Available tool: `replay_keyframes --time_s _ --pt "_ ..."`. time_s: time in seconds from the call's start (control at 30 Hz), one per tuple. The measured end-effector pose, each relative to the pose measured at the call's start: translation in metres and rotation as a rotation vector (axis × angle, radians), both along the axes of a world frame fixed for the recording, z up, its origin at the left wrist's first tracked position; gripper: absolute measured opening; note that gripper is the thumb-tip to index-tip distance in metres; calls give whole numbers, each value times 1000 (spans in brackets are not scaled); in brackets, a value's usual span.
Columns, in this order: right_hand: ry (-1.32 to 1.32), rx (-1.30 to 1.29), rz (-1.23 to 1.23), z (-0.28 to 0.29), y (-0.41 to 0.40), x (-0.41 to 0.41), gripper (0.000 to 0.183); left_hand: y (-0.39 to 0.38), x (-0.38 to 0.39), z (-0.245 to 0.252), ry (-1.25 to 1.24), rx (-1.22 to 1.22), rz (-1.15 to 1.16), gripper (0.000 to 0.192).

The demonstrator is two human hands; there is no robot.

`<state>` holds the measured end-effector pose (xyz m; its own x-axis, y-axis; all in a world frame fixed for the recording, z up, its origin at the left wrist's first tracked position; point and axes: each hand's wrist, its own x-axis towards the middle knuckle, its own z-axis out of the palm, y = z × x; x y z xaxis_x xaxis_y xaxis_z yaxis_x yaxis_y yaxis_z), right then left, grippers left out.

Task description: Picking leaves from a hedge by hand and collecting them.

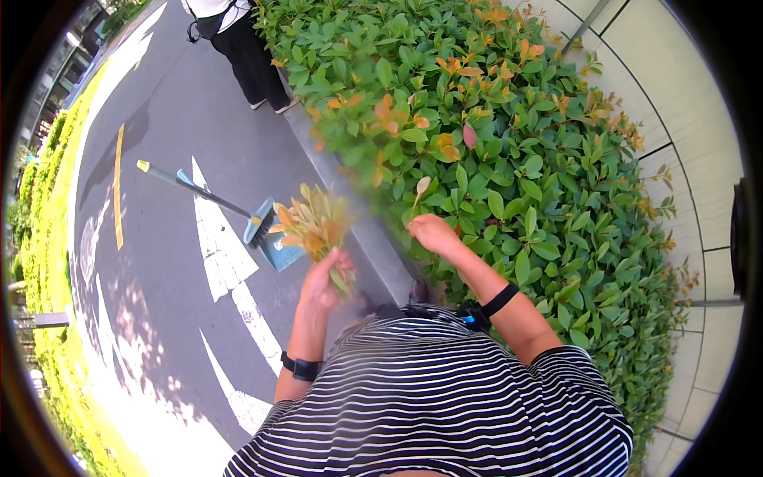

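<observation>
A bunch of orange and yellow-green leafy sprigs (313, 220) is gripped by its stems in my left hand (325, 280), held out over the kerb side of the road. Over the hedge's near edge, my right hand (436, 234) pinches a thin stem with a pale leaf (423, 186) standing up from the fingers. Whether that stem is still joined to the plant cannot be seen. The hedge (512, 197) has glossy green leaves with orange young shoots, and one pinkish leaf (470, 137) stands out beyond my right hand.
A broom (259, 222) and a blue dustpan (283, 253) rest on the asphalt road (161, 131) left of my left hand. The stone kerb (357, 220) divides road from hedge. Another person (244, 53) stands by the hedge ahead. A tiled wall (685, 197) runs behind the hedge.
</observation>
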<state>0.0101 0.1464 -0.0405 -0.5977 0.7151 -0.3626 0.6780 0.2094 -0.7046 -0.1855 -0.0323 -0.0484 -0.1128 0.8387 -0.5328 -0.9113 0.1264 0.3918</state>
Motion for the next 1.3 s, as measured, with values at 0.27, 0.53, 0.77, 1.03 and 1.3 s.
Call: replay_keyframes --time_s 0.27,0.53,0.77,1.03,1.3 --pt "97 233 498 62 -70 -67 27 7 9 8 57 17 -14 36" --pt "229 295 535 61 -80 -72 27 0 6 22 124 -42 20 32" --pt "194 191 113 54 -16 -48 38 -9 -17 8 -37 60 38 16" --pt "457 61 -758 4 100 -28 18 -24 -45 -4 -70 110 79 18" --pt "424 136 -825 -14 127 -44 21 -35 -68 8 -48 124 107 20"
